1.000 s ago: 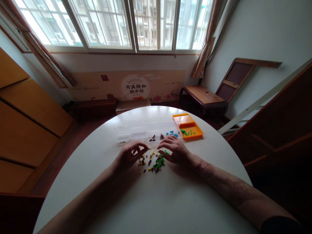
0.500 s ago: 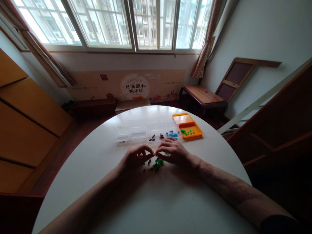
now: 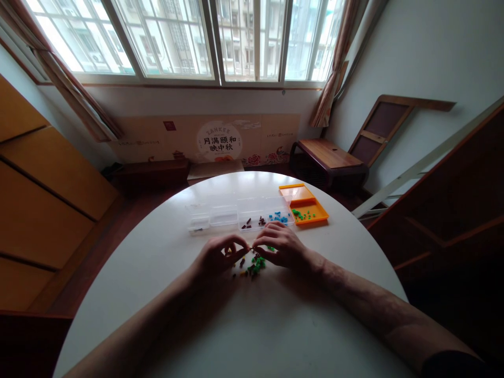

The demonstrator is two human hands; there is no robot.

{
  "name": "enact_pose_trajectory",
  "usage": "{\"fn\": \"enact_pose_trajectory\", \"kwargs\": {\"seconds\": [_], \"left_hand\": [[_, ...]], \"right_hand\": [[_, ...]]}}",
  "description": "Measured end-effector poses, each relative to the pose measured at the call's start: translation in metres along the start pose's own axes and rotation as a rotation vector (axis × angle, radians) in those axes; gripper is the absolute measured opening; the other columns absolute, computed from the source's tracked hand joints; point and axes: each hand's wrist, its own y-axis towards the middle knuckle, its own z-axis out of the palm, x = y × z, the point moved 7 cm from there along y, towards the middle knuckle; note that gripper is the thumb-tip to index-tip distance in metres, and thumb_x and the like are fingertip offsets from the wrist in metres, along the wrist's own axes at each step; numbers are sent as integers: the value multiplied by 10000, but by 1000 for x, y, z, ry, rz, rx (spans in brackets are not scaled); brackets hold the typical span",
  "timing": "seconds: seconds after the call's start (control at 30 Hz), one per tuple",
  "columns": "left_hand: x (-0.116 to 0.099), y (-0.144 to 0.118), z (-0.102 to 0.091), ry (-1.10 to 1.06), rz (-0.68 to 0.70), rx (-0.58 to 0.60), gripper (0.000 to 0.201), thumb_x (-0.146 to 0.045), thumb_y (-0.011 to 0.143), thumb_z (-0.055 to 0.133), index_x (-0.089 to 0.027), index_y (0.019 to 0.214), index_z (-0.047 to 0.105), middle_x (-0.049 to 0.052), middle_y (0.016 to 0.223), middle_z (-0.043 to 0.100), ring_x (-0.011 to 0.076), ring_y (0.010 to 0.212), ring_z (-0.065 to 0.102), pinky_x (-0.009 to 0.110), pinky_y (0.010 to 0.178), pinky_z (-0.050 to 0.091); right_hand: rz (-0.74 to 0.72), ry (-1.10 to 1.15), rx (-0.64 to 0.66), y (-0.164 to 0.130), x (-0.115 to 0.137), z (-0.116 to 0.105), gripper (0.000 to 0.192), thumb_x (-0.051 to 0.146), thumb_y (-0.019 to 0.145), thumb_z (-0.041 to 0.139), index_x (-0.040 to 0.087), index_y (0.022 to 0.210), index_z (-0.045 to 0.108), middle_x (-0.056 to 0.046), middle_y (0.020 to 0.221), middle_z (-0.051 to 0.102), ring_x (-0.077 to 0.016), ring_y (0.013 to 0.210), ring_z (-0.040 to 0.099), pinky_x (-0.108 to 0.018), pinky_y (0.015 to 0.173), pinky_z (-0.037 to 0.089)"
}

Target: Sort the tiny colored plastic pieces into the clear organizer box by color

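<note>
My left hand [image 3: 214, 253] and my right hand [image 3: 284, 245] meet over the white round table, fingertips pinched together. Between them is a small dark building brick [image 3: 251, 248], partly covered by the fingers; whether it is one piece or two joined I cannot make out. Just below the fingertips lies a loose pile of green bricks [image 3: 258, 264] with several dark brown and yellow pieces mixed in. Behind the hands stands a clear plastic compartment box [image 3: 224, 216]. Dark brown bricks [image 3: 246, 224] and blue bricks [image 3: 279, 217] lie in its right-hand part.
An orange tray [image 3: 311, 220] with small green bricks [image 3: 302, 214] inside sits to the right of the clear box. The round white table [image 3: 165, 252] carries everything. Beyond it are a wooden stool [image 3: 328, 152], a printed cardboard panel [image 3: 181, 136] and a window.
Both hands stay pinched in nearly the same place, and a little more of the dark brick shows between the fingertips. The whole view has shifted very slightly.
</note>
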Motion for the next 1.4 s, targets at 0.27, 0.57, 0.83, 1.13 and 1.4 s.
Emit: {"fn": "enact_pose_trajectory", "kwargs": {"seconds": [0.27,0.57,0.83,1.13,1.4], "left_hand": [[11,-1,-49,152,5,-70,112,-263,1014,685,-175,1007,755,3,809,744,89,620,615,213,637,505],[34,-13,-43,97,-70,246,164,-332,999,744,-196,1052,818,46,943,748,85,649,574,178,597,479],[38,-16,-40,81,-73,322,185,-377,995,771,-216,1050,841,64,1004,744,83,638,564,195,592,467],[23,-6,-41,6,-22,79,190,-338,1030,735,-184,1051,844,65,926,805,88,638,615,185,586,495],[-2,1,-13,-143,-28,-61,232,-397,1002,791,-179,1027,866,77,861,835,129,640,674,218,591,554]], "right_hand": [[421,-169,-222,-11,-36,-21,80,315,1052,734,266,995,763,-29,987,794,-255,977,666,-477,1075,459],[419,-146,-197,-12,-34,-19,82,259,1034,703,249,961,737,-30,1003,778,-256,1008,670,-490,1135,442],[382,-93,-182,-9,-29,-20,87,186,992,691,252,946,724,-38,997,779,-263,1007,672,-468,1044,494],[326,-68,-127,-6,-24,-17,69,209,994,688,251,960,731,-50,1002,782,-252,975,679,-452,988,522],[101,-15,11,-1,-4,-3,54,311,1013,749,271,1048,739,-35,1031,798,-225,971,702,-446,1070,522]]}}
